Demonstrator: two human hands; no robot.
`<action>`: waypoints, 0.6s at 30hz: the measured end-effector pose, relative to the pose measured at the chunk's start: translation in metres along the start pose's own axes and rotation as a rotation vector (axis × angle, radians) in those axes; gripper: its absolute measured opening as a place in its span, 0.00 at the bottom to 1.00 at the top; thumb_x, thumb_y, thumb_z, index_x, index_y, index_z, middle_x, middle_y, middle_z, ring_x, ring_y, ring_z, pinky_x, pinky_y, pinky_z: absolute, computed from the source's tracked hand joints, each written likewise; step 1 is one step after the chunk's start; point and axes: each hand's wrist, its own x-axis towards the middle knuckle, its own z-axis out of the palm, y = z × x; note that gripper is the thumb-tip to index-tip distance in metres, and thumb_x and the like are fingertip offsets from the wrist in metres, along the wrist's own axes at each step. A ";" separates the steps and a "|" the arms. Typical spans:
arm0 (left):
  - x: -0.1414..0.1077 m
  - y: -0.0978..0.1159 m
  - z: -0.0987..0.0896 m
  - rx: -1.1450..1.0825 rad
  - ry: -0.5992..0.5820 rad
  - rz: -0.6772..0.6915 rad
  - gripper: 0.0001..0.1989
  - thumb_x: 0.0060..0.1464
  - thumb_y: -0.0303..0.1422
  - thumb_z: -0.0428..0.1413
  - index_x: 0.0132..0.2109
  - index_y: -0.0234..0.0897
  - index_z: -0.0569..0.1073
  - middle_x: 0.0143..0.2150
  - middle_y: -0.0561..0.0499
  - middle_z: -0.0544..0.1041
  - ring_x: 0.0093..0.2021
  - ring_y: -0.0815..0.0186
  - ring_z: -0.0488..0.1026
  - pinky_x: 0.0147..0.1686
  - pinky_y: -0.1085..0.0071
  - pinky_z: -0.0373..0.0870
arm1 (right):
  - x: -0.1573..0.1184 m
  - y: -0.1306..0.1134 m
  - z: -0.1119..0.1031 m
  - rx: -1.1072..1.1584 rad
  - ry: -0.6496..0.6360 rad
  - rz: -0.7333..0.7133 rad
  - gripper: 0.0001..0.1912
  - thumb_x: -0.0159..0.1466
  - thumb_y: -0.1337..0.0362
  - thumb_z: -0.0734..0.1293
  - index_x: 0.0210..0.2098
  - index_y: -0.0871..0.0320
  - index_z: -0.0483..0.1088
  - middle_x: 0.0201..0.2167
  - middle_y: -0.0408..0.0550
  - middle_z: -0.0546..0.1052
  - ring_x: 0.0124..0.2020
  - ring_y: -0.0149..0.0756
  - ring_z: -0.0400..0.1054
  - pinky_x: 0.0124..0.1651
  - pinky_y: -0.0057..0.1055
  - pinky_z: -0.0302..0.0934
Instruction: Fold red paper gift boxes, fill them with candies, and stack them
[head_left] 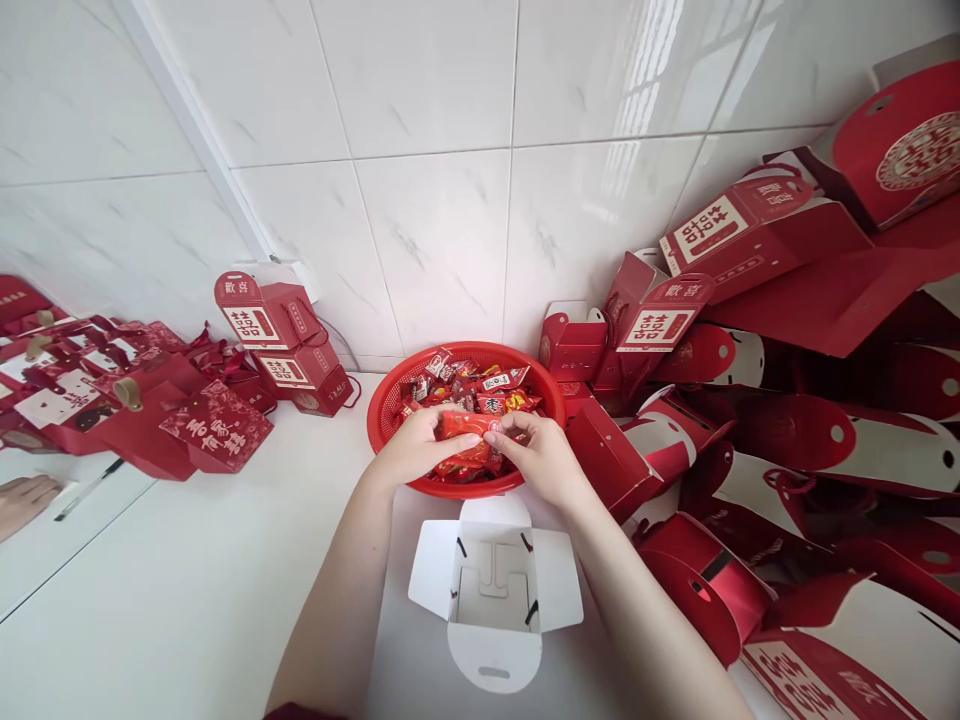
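Over the red plastic basket (379, 428), my left hand (420, 442) and my right hand (544, 458) hold a small red wrapped candy packet (459, 427) between them. Fingers and thumbs of both hands pinch its two ends. Beneath it lie many wrapped candies (491, 381) in red and dark wrappers, partly hidden by my hands. Just in front of the basket, between my forearms, a paper gift box (493, 645) stands with its white flaps spread outward. Its inside shows the folded bottom and dark cord ends at the walls.
Red gift boxes (652, 310) crowd the right side in a heap. Two stacked red boxes (289, 335) stand left of the basket. Farther left are red gift bags (202, 420), a pen (88, 490) and another person's hand (26, 503). A tiled wall (435, 230) rises behind.
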 end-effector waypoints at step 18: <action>-0.003 -0.013 -0.033 0.587 0.569 0.064 0.26 0.53 0.37 0.60 0.60 0.41 0.70 0.53 0.46 0.77 0.53 0.56 0.72 0.55 0.63 0.65 | -0.011 -0.020 -0.004 -0.286 0.014 -0.104 0.07 0.68 0.62 0.63 0.42 0.55 0.71 0.42 0.48 0.77 0.40 0.38 0.72 0.42 0.32 0.65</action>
